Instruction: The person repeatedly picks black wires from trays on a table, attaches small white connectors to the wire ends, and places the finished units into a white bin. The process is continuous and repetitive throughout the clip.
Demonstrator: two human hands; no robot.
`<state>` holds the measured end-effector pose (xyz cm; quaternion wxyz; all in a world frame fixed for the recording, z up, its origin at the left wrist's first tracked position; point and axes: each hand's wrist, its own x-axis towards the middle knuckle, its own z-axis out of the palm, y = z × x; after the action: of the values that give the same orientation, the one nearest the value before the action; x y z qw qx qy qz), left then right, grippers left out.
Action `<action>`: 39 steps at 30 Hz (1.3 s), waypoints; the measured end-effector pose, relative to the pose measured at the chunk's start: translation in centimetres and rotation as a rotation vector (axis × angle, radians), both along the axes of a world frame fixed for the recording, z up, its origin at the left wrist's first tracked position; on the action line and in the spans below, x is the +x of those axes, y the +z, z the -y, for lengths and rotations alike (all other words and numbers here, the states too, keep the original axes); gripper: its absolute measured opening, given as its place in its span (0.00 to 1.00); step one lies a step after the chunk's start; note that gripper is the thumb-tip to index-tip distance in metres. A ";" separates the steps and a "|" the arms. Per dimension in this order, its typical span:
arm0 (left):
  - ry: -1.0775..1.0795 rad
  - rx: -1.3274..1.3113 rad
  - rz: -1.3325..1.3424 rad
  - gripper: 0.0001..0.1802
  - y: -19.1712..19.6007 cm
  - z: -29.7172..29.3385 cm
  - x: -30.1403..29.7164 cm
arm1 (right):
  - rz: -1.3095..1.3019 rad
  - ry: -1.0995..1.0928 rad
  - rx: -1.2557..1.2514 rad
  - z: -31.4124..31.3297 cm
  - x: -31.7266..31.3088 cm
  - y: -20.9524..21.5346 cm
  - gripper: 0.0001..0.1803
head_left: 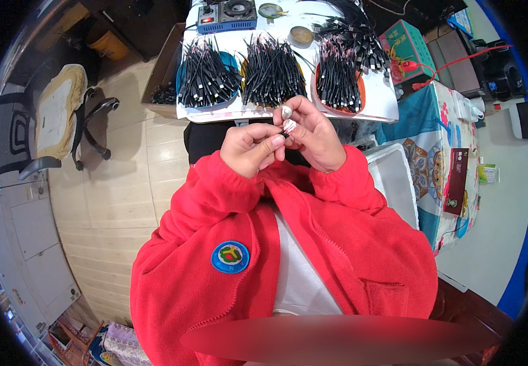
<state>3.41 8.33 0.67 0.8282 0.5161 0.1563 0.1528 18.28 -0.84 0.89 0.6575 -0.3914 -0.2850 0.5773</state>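
In front of my chest, near the table's front edge, both hands meet at a short black cable [284, 133]. My left hand [250, 147] is closed, with thumb and fingers pinching the cable. A small red-and-white piece [290, 126] shows at the cable's end, between the fingers of my right hand [319, 137], which is curled round it. A small pale, shiny spot [286, 112] sits at the right fingertips; I cannot make out what it is. Just beyond stand a blue basket [237, 61], a yellow basket [307, 63] and an orange basket [361, 91], heaped with short black cables.
On the white table [381, 108], a blue soldering station [227, 16], a round tin [301, 36] and a small round dish [271, 10] stand behind the baskets. More black cables [352, 30] lie at back right. A white foam box [395, 177] is beside my right arm; an office chair [56, 116] stands left.
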 end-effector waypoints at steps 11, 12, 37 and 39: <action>-0.034 -0.059 -0.011 0.10 0.6 -0.4 0.0 | 0.161 -0.092 0.034 0.0 0.0 -0.3 0.20; -0.037 -0.070 -0.019 0.10 0.7 -0.4 0.0 | 0.119 -0.089 0.015 0.0 0.0 -0.2 0.22; 0.054 -0.019 -0.095 0.08 0.9 0.0 -0.3 | 0.890 -0.111 0.068 0.5 0.4 1.1 0.13; 0.074 -0.017 -0.096 0.09 0.9 0.2 -0.2 | 1.045 -0.139 0.029 0.6 0.0 0.9 0.11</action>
<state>3.20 8.14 1.56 0.8179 0.5097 0.2159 0.1571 18.25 -1.42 1.79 0.4700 -0.6359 -0.5560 0.2561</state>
